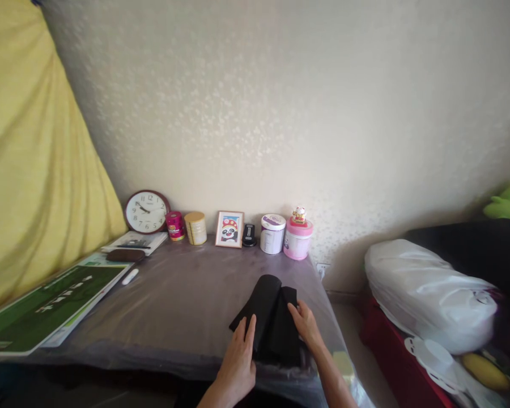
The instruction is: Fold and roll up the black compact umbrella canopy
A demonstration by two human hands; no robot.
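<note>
A folded black sheet-like thing (261, 309) lies near the front right of the table; whether it is cloth, paper or plastic I cannot tell. Its left part curls up in a rounded fold, and a second flap stands beside it on the right. My left hand (239, 362) rests against the left side, its fingers stretched out along the black surface. With thumb and fingers, my right hand (305, 324) pinches the edge of the right flap. The fingertips behind that flap are partly hidden.
Along the wall on the covered table (174, 300) stand a clock (147, 211), several tins, a panda picture frame (229, 229) and a lucky cat figure (298, 215). A green board (55, 306) lies left. Right of the table is a white plastic bag (429, 294).
</note>
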